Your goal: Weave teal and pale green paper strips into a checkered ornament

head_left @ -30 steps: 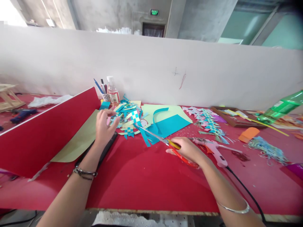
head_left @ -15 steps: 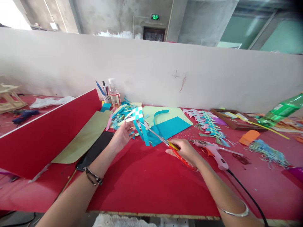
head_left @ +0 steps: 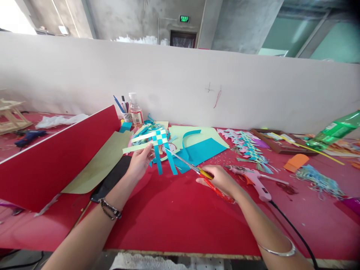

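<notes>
A woven paper piece (head_left: 161, 138) of blue and pale green strips is pinched in my left hand (head_left: 142, 159), with loose strip ends sticking out to the left and hanging down. My right hand (head_left: 221, 179) grips scissors (head_left: 194, 167) with red and yellow handles. Their blades point up and left, and the tip lies close to the hanging blue strips; I cannot tell whether it touches them. Behind the blades a blue paper sheet (head_left: 212, 150) and a curled blue strip (head_left: 185, 142) lie on pale green paper (head_left: 194, 132).
Paper scraps (head_left: 146, 131) lie behind my left hand, near a clear bottle (head_left: 136, 110). A pink glue gun (head_left: 254, 180) with a black cord lies right of my right hand. Beyond it are woven paper fish-like pieces (head_left: 249, 146). A red board (head_left: 64, 157) stands at left, beside a black phone (head_left: 112, 178).
My left hand has turned the woven paper piece, so its pale green strips now spread out to the left and the blue ones hang lower. The right hand and scissors have barely moved.
</notes>
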Available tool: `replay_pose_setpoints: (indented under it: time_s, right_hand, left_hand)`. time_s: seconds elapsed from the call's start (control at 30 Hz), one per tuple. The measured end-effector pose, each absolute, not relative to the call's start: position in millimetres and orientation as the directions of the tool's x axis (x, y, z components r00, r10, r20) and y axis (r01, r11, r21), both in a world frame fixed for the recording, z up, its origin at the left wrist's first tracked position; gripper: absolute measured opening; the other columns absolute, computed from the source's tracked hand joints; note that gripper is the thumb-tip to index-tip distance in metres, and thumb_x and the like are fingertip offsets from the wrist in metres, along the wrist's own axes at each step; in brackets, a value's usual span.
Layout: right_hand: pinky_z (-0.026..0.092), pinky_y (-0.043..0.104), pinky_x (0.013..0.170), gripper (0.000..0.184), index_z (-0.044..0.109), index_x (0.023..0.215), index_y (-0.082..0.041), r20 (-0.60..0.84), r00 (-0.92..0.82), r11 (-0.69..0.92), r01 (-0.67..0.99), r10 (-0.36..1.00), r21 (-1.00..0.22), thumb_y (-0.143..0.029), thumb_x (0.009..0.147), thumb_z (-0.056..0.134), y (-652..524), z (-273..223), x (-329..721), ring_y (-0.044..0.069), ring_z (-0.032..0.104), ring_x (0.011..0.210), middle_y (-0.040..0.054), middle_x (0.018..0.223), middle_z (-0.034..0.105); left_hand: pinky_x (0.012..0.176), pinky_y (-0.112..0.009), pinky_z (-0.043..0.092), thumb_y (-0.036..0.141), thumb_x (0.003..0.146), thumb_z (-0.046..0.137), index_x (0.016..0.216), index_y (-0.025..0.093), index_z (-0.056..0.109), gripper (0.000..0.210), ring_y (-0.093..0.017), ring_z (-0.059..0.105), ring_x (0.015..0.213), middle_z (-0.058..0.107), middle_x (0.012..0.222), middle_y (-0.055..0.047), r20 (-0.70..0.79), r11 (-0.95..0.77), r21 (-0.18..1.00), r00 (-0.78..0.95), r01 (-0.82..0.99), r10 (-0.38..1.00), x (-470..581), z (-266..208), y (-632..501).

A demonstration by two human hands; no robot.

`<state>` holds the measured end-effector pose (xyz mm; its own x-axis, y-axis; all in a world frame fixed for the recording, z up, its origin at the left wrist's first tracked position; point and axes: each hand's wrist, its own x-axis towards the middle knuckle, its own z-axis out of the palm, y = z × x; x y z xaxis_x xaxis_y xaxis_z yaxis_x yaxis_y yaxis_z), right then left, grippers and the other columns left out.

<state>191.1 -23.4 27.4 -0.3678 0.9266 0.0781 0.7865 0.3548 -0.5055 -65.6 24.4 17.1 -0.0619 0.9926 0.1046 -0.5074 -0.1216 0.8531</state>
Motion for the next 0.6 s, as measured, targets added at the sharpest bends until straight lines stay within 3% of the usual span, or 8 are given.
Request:
replay_pose_setpoints:
  time_s: [0.4,0.5,0.6]
  right_hand:
    - [0.024,0.021,0.048,0.033,0.045,0.058,-0.017,0.094,-0.349,0.353,0.823,0.932,-0.445,-0.048,0.071,0.05,-22.5,26.3,192.1,0.01,0.04,0.051,-0.0022,0.055,0.047]
    - [0.028,0.022,0.051,0.03,0.046,0.063,-0.018,0.11,-0.361,0.371,0.814,0.926,-0.448,-0.046,0.073,0.048,-23.9,26.3,191.4,0.012,0.044,0.055,-0.0006,0.061,0.05]
    - [0.035,0.023,0.059,0.026,0.05,0.079,-0.019,0.105,-0.408,0.404,0.774,0.907,-0.487,-0.045,0.074,0.049,-27.8,26.4,189.7,0.015,0.051,0.069,0.0029,0.078,0.056]
  left_hand:
    - [0.054,-0.019,0.041,0.03,0.067,0.064,0.071,0.017,0.061,0.014,-0.007,0.053,0.055,0.061,0.065,0.002,0.094,-0.128,0.863,-0.095,-0.488,0.991,-70.8,10.5,28.5]
    - [0.055,-0.018,0.041,0.03,0.067,0.063,0.074,0.017,0.06,0.015,-0.007,0.053,0.056,0.062,0.069,0.002,0.096,-0.136,0.849,-0.103,-0.511,0.99,-71.6,12.8,29.0]
    - [0.06,-0.021,0.043,0.033,0.068,0.062,0.081,0.016,0.06,0.021,-0.01,0.057,0.066,0.064,0.077,-0.001,0.1,-0.127,0.838,-0.079,-0.531,0.992,-70.2,16.3,27.1]
